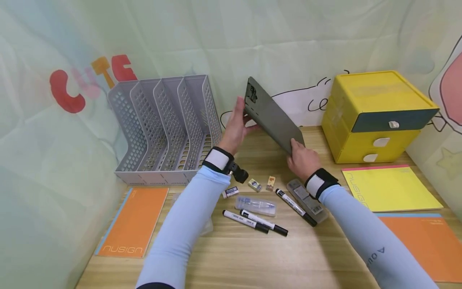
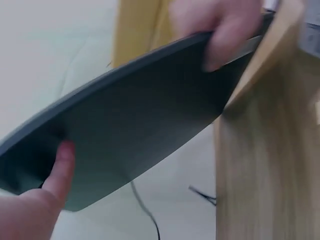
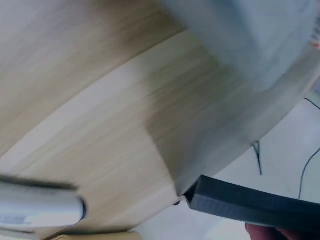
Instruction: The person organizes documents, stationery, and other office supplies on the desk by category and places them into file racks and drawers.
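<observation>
Above the far middle of the wooden worktop (image 1: 252,257), a dark grey clipboard (image 1: 272,116) is held in the air, tilted, with its clip end raised toward the far left and its lower corner sloping down to the right. Both hands hold it. The left hand (image 1: 238,120) grips the upper end near the clip, thumb (image 2: 59,167) pressed on the flat face in the left wrist view. The right hand (image 1: 302,158) pinches the lower corner, its fingers curled over the edge; the right wrist view shows only a fingertip below the board's thick edge (image 3: 250,205).

Left of the clipboard stands a grey perforated file rack (image 1: 167,128) against the wall. Far right sits a yellow drawer box (image 1: 375,116), with a yellow notebook (image 1: 391,188) lying just in front of it and an orange notebook (image 1: 429,245) nearer still. Another orange notebook (image 1: 133,220) lies at the near left.

Under the hands, on the worktop, lie three black markers (image 1: 296,207), a clear pencil case (image 1: 255,205), a grey flat case (image 1: 306,200) and some small erasers (image 1: 254,184). One marker lies close along the grey case; the other two lie side by side, just near of the clear case.
</observation>
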Demonstrator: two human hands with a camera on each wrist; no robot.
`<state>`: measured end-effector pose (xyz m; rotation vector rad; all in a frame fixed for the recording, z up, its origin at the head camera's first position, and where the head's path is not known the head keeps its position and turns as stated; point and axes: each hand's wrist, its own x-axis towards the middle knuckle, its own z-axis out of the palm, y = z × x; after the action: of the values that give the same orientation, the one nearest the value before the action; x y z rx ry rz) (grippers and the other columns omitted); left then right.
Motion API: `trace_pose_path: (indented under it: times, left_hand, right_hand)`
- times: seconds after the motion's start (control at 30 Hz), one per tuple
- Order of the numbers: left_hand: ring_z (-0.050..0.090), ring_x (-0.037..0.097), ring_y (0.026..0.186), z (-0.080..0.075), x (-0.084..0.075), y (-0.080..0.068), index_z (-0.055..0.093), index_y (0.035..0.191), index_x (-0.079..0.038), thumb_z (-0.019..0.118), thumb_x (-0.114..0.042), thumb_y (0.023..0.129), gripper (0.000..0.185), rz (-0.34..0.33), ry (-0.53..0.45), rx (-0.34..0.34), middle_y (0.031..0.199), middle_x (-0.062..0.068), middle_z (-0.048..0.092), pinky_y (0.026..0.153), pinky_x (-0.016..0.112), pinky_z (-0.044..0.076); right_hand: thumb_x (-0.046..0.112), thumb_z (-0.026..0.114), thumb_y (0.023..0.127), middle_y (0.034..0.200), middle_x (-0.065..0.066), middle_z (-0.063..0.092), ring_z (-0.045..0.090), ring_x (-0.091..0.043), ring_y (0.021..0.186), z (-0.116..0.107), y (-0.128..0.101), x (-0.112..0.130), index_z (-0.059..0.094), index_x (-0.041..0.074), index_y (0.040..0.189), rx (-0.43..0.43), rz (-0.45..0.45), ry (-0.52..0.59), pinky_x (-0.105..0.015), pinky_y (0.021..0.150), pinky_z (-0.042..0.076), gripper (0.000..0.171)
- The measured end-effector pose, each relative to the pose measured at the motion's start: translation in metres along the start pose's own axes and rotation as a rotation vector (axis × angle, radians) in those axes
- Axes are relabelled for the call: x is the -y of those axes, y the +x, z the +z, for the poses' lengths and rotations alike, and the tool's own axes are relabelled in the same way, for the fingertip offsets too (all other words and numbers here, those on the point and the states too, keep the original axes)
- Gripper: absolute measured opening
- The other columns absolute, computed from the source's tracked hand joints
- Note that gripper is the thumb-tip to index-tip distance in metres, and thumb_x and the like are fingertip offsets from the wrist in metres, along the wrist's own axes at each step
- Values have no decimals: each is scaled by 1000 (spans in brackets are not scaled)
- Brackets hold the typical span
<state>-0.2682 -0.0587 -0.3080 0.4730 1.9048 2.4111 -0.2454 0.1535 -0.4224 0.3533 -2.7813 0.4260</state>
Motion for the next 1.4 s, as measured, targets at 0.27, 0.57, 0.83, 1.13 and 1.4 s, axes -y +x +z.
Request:
trace_pose_path:
  times: [0.27, 0.57, 0.83, 1.13, 1.4]
  left_hand:
    - [53, 22, 125, 43, 30, -11, 18, 156, -13, 66, -33, 95, 80, -15, 324, 59, 147, 15, 42, 93, 30, 51]
    - [62, 25, 111, 53, 37, -10, 52, 130, 7, 56, -8, 99, 35, 91, 453, -242, 124, 20, 62, 89, 30, 52]
    - [60, 24, 89, 28, 13, -4, 61, 111, 1, 56, -16, 99, 22, 139, 595, -399, 99, 15, 65, 77, 38, 48]
    - [58, 24, 82, -12, -22, -4, 60, 114, 1, 54, -14, 101, 21, 296, 622, -410, 92, 15, 64, 72, 35, 43]
    - [52, 20, 81, -53, -72, -15, 58, 106, 3, 55, -13, 101, 17, 438, 693, -490, 89, 12, 56, 72, 30, 38]
  right_hand:
    - [15, 55, 94, 119, -28, 64, 64, -37, 63, -9, 5, 26, 46, -10, 139, -59, 76, 57, -51, 56, 52, 52]
    - [20, 63, 94, 126, -27, 61, 66, -39, 69, -16, 5, 47, 48, -7, 140, -146, 16, -10, -49, 55, 52, 55]
    - [70, 52, 90, 140, -26, 51, 62, -44, 109, -27, 3, 42, 39, 3, 150, 3, 74, 39, -51, 68, 54, 90]
    - [66, 51, 93, 146, -32, 41, 41, -50, 132, -47, -5, 8, 42, -3, 147, 547, 141, 61, -61, 105, 34, 88]
    - [65, 56, 90, 139, -31, 50, 47, -47, 128, -53, -9, 1, 50, -10, 138, 833, 162, -10, -55, 104, 38, 89]
